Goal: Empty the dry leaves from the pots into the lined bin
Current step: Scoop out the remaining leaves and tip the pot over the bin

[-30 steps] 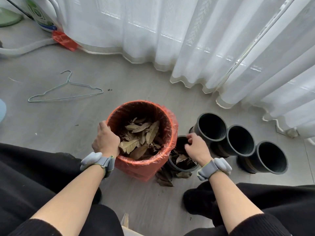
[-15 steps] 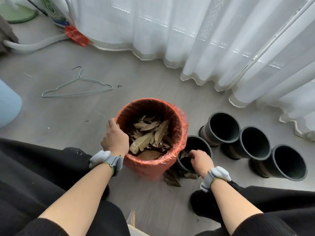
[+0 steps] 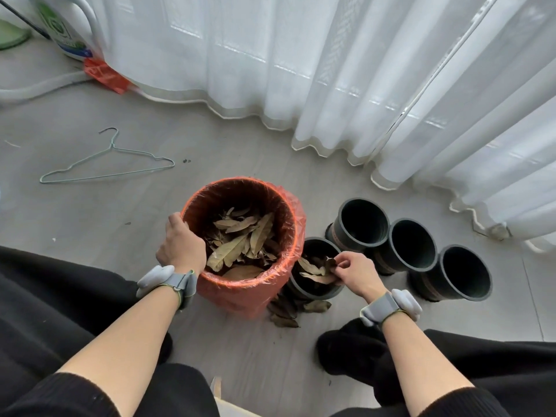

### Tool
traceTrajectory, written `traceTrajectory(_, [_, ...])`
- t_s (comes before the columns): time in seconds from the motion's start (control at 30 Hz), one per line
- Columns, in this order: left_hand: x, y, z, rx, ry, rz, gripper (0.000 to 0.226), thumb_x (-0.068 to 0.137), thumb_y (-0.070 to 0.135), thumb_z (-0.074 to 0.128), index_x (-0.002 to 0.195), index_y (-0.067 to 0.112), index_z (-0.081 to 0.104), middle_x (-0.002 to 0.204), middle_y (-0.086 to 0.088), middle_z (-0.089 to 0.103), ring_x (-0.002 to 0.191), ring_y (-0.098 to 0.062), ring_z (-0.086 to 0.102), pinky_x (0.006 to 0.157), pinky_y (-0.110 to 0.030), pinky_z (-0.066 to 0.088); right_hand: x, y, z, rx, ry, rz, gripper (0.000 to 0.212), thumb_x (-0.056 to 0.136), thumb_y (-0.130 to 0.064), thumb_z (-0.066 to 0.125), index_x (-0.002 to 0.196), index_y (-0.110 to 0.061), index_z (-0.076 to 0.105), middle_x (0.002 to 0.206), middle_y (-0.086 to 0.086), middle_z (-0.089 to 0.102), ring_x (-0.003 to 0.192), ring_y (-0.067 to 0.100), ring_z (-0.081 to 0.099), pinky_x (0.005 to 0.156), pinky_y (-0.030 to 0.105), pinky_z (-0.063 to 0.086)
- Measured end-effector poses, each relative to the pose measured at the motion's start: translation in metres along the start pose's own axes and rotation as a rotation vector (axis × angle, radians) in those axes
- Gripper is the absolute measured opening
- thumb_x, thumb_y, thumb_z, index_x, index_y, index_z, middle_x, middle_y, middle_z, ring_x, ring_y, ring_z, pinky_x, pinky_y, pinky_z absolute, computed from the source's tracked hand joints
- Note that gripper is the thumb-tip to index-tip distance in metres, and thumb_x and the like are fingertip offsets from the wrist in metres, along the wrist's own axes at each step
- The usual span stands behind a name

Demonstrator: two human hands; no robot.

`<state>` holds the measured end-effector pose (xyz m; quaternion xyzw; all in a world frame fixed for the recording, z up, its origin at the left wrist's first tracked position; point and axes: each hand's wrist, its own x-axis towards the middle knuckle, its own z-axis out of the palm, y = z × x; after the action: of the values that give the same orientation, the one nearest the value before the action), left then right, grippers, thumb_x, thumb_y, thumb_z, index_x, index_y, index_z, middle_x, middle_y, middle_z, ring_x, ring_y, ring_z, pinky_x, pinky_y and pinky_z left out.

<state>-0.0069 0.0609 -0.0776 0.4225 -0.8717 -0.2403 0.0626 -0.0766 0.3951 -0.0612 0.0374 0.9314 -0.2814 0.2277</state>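
Sheer white curtain point(image 3: 301, 70) across the far side, hem pooled on grey floor point(image 3: 210, 152). Black trouser legs at both lower corners. Orange-lined bin point(image 3: 234, 293) upright on the floor at centre, partly filled with dry leaves point(image 3: 240, 239). Dark pot point(image 3: 313, 296) just right of the bin, against its wall, some leaves inside. Three empty pots point(image 3: 412, 245) in a row further right, rims touching, mouths up. White jug point(image 3: 66, 31) far left by the curtain, red plastic scrap point(image 3: 105, 75) beside it. Green wire hanger point(image 3: 108, 175) flat on the floor, well left of the bin. Left hand point(image 3: 180, 248) on the bin's near-left rim, fingers curled over the lip and clamped on it. Right hand point(image 3: 355, 273) over the dark pot, fingers together in a pinch on a clump of leaves point(image 3: 316, 269) at the pot's mouth. Grey wristband point(image 3: 177, 281) on each wrist. Few fallen leaves point(image 3: 288, 311) on the floor at the foot of bin and pot.
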Motion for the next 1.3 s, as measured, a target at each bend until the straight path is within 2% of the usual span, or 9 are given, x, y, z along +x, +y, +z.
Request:
traceTrajectory(0.07, [-0.001,0.000,0.000,-0.002,-0.006,-0.003,0.026,0.101,0.017,0.032,0.125,0.014,0.038,0.125,-0.016,0.054,0.097,-0.046,0.058,0.071,-0.043,0.031,-0.005,0.002,-0.005,0.027,0.005,-0.002,0.015,0.086,-0.013,0.071,0.079,-0.026,0.066,0.068,-0.011,0.066,0.056,0.001,0.062,0.053,0.005,0.044])
traceTrajectory(0.2, [-0.001,0.002,-0.001,-0.003,-0.013,-0.008,0.025,0.100,0.016,0.033,0.125,0.013,0.038,0.126,-0.017,0.054,0.097,-0.047,0.058,0.073,-0.045,0.036,-0.008,0.008,-0.011,0.075,-0.019,0.015,0.015,0.085,-0.013,0.072,0.078,-0.025,0.067,0.074,-0.002,0.071,0.072,0.016,0.071,0.076,0.030,0.059])
traceTrajectory(0.37, [-0.003,0.004,-0.003,-0.019,-0.017,-0.001,0.026,0.099,0.014,0.033,0.124,0.012,0.039,0.126,-0.017,0.053,0.097,-0.047,0.057,0.076,-0.047,0.038,-0.007,0.004,-0.027,0.262,-0.090,0.045,0.015,0.086,0.001,0.068,0.080,-0.013,0.065,0.076,0.009,0.070,0.070,0.025,0.071,0.075,0.038,0.061])
traceTrajectory(0.47, [-0.003,0.004,-0.004,-0.025,-0.014,-0.002,0.025,0.099,0.013,0.033,0.123,0.012,0.039,0.124,-0.016,0.052,0.097,-0.046,0.057,0.076,-0.046,0.038,-0.011,-0.002,-0.041,0.486,-0.188,0.105,0.010,0.085,0.007,0.067,0.083,-0.002,0.063,0.079,0.017,0.066,0.065,0.020,0.069,0.065,0.030,0.062])
traceTrajectory(0.57, [-0.004,0.004,-0.004,-0.020,-0.013,0.000,0.024,0.099,0.013,0.033,0.122,0.011,0.039,0.123,-0.016,0.052,0.096,-0.046,0.057,0.074,-0.045,0.036,-0.015,-0.001,-0.061,0.696,-0.317,0.157,0.019,0.085,0.005,0.068,0.103,0.009,0.064,0.096,0.022,0.071,0.087,0.027,0.072,0.075,0.029,0.061])
traceTrajectory(0.77, [-0.004,0.005,-0.003,-0.014,-0.015,0.005,0.022,0.098,0.012,0.034,0.120,0.011,0.039,0.122,-0.015,0.052,0.094,-0.046,0.057,0.072,-0.044,0.034,-0.018,-0.026,-0.090,0.893,-0.417,0.066,0.033,0.077,-0.003,0.072,0.109,0.004,0.068,0.116,0.024,0.068,0.106,0.032,0.069,0.080,0.029,0.060])
traceTrajectory(0.97, [-0.005,0.005,-0.003,-0.014,-0.007,0.019,0.019,0.099,0.013,0.033,0.118,0.012,0.039,0.121,-0.015,0.053,0.092,-0.045,0.058,0.070,-0.044,0.033,-0.023,-0.098,-0.090,0.918,-0.481,-0.144,0.020,0.074,-0.006,0.074,0.093,-0.010,0.078,0.100,0.017,0.074,0.090,0.023,0.073,0.073,0.024,0.058])
traceTrajectory(1.2, [-0.006,0.005,-0.005,-0.018,-0.004,0.021,0.022,0.100,0.014,0.031,0.120,0.013,0.039,0.121,-0.013,0.054,0.090,-0.044,0.058,0.069,-0.043,0.032,-0.022,-0.176,-0.034,0.885,-0.385,-0.263,0.025,0.085,0.000,0.070,0.109,0.002,0.067,0.098,0.020,0.067,0.088,0.030,0.072,0.077,0.033,0.061])
traceTrajectory(1.3, [-0.004,0.003,-0.004,-0.015,-0.011,0.024,0.023,0.100,0.016,0.030,0.121,0.014,0.039,0.122,-0.012,0.053,0.091,-0.044,0.058,0.069,-0.043,0.032,-0.020,-0.182,-0.010,0.700,-0.354,-0.266,0.034,0.086,-0.007,0.072,0.119,-0.006,0.063,0.109,0.013,0.063,0.092,0.027,0.069,0.083,0.037,0.060])
